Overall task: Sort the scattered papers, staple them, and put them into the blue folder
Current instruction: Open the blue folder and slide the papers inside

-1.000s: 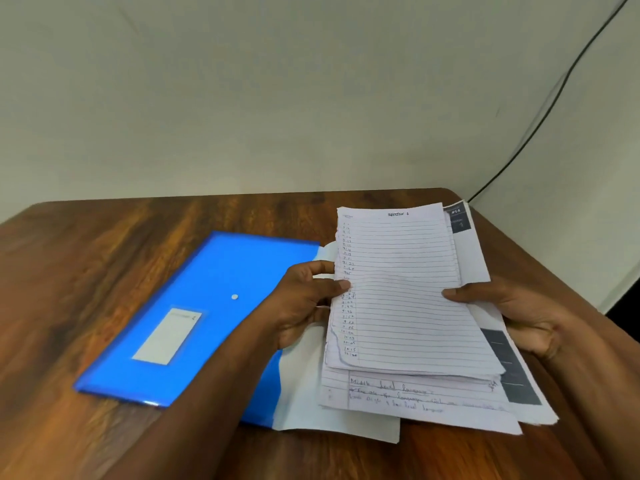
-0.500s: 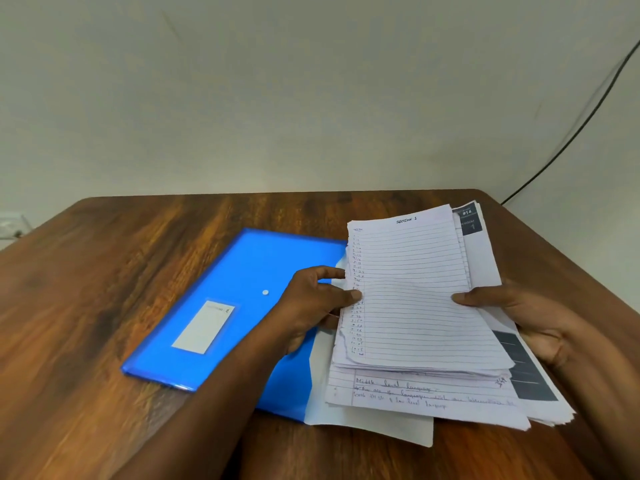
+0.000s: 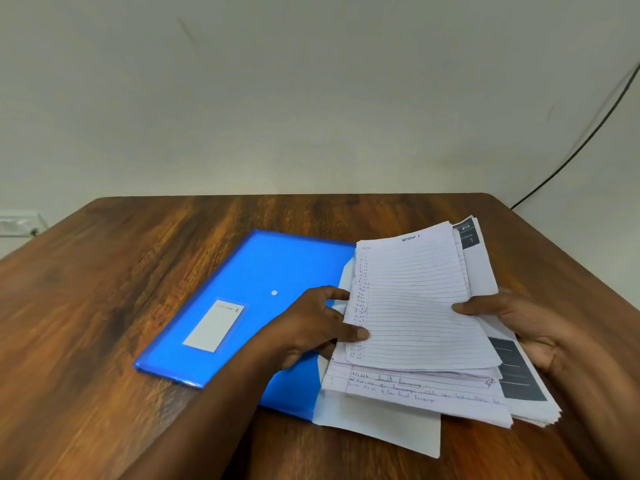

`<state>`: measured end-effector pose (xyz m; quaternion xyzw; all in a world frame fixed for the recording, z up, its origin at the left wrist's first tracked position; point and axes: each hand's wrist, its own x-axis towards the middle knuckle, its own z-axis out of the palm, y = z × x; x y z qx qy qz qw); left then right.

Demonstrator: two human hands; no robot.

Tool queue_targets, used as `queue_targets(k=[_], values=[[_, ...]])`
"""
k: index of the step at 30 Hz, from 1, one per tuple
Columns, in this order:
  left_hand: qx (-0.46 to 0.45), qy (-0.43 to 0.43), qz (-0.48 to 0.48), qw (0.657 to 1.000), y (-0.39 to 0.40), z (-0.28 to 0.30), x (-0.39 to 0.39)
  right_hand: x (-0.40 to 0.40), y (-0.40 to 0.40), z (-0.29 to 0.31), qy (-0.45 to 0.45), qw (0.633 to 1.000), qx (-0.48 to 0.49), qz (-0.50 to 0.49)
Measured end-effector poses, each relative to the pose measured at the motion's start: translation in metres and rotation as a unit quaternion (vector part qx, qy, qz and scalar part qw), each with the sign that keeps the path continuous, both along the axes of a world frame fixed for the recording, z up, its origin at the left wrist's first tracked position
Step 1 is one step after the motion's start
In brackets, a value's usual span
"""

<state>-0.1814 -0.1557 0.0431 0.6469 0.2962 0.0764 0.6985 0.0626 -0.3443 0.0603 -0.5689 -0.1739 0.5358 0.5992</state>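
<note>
Both hands keep their grip on the stack of papers, which sits further right over the table than a second ago.

Left hand pinches the stack's left edge, thumb on the lined top sheet, fingers beneath; right hand grasps the right edge likewise; blue folder lies flat just left of the left fingers, its open flap under the stack; printed sheets with dark panels project beyond the right fingers; black cable runs down the wall.
</note>
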Motion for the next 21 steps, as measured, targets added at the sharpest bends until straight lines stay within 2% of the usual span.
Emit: queue_targets(k=[4, 6, 8, 10, 11, 13, 17, 19, 21], values=[[0.072, 0.042, 0.021, 0.996, 0.002, -0.004, 0.0, 0.001, 0.0, -0.003, -0.007, 1.0, -0.011, -0.012], [0.146, 0.064, 0.061, 0.985, 0.007, -0.011, 0.002, 0.002, 0.0, -0.002, -0.015, 1.0, -0.006, -0.011], [0.307, 0.112, 0.096, 0.94, 0.014, -0.018, 0.003, 0.003, 0.0, 0.0, -0.029, 1.0, -0.008, -0.008], [0.463, 0.162, 0.118, 0.863, 0.018, -0.022, 0.004, 0.003, 0.0, 0.002, -0.038, 0.999, -0.015, 0.003], [0.507, 0.178, 0.122, 0.834, 0.018, -0.021, 0.005, 0.003, 0.0, 0.002, -0.036, 0.999, -0.019, 0.002], [0.558, 0.203, 0.114, 0.796, 0.017, -0.019, 0.007, 0.004, 0.0, 0.001, -0.02, 0.999, -0.033, -0.001], [0.622, 0.211, 0.114, 0.745, 0.016, -0.018, 0.013, 0.006, 0.002, -0.003, 0.0, 0.999, -0.035, 0.01], [0.64, 0.207, 0.121, 0.73, 0.014, -0.017, 0.015, 0.006, 0.003, -0.005, 0.001, 0.999, -0.037, 0.009], [0.64, 0.202, 0.131, 0.73, 0.012, -0.015, 0.016, 0.007, 0.003, -0.007, 0.008, 0.999, -0.038, 0.01]])
